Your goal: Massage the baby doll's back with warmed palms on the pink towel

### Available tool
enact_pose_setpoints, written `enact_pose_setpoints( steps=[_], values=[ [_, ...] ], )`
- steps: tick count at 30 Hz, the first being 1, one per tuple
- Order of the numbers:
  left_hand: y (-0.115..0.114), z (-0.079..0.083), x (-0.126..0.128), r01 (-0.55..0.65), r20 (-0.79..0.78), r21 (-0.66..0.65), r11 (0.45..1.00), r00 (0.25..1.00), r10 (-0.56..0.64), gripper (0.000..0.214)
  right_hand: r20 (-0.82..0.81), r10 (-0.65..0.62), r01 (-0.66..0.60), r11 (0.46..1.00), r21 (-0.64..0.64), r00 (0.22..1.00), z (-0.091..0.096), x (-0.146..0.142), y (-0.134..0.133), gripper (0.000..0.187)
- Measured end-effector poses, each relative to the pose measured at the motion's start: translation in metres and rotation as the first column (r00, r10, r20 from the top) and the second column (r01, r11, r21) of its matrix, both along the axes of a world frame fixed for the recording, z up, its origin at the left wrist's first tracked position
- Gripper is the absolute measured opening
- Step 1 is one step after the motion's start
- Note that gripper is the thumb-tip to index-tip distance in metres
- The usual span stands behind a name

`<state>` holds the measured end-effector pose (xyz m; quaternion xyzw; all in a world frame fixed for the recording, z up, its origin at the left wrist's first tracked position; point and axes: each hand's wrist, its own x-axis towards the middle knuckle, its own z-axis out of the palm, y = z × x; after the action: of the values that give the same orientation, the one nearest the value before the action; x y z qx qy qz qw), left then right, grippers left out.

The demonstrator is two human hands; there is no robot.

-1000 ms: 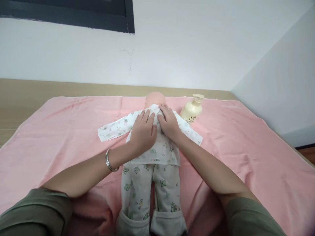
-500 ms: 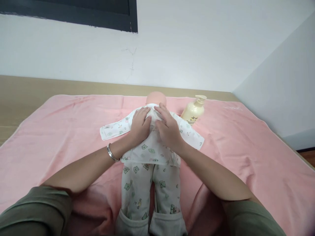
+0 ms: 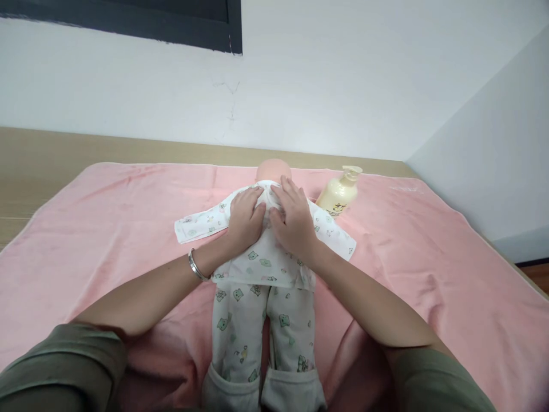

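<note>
A baby doll [image 3: 273, 170] lies on a pink blanket, its head toward the wall. It wears a white printed top [image 3: 266, 266] with the sleeves spread sideways and matching printed pants [image 3: 240, 332]. My left hand [image 3: 246, 219] rests flat on the upper left of the top, fingers stretched toward the collar. On the upper right of the top lies my right hand [image 3: 294, 220], fingers slightly spread and thumb pointing inward. Both hands are open and hold nothing. The cloth under the palms is hidden. A silver bracelet [image 3: 196, 266] circles my left wrist.
The pink blanket [image 3: 107, 229] covers most of the wooden surface [image 3: 38, 154]. A cream pump bottle [image 3: 340, 194] leans or lies just beyond the right sleeve. A white wall [image 3: 321, 86] rises behind, with a dark frame [image 3: 171, 28] at upper left.
My right hand has shifted slightly, its fingers a little more spread and raised. My left hand stays in place on the top. The view has tilted very slightly.
</note>
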<state>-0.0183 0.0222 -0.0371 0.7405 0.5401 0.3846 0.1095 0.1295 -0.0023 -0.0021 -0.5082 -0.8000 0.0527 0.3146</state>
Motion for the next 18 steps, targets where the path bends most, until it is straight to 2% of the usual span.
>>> enact_pose_setpoints(
  steps=[5, 8, 14, 18],
  values=[
    [-0.002, 0.001, 0.003, -0.031, 0.083, -0.029, 0.999, 0.996, 0.033, 0.047, 0.111, 0.003, 0.002, 0.999, -0.049, 0.994, 0.005, 0.003, 0.004, 0.048],
    [-0.004, 0.001, 0.004, -0.040, 0.094, -0.024, 0.999, 0.995, 0.042, 0.047, 0.074, -0.037, 0.039, 0.999, -0.022, 0.997, 0.012, 0.004, 0.003, 0.049],
    [-0.004, 0.003, 0.005, -0.056, 0.095, -0.023, 0.998, 0.994, 0.058, 0.050, 0.086, 0.014, -0.005, 0.995, -0.099, 0.996, 0.004, 0.003, 0.006, 0.047],
    [-0.004, 0.004, 0.005, -0.042, 0.086, -0.034, 0.999, 0.995, 0.045, 0.051, -0.032, -0.021, 0.020, 0.999, -0.049, 0.999, 0.011, 0.007, 0.007, 0.046]
  ],
)
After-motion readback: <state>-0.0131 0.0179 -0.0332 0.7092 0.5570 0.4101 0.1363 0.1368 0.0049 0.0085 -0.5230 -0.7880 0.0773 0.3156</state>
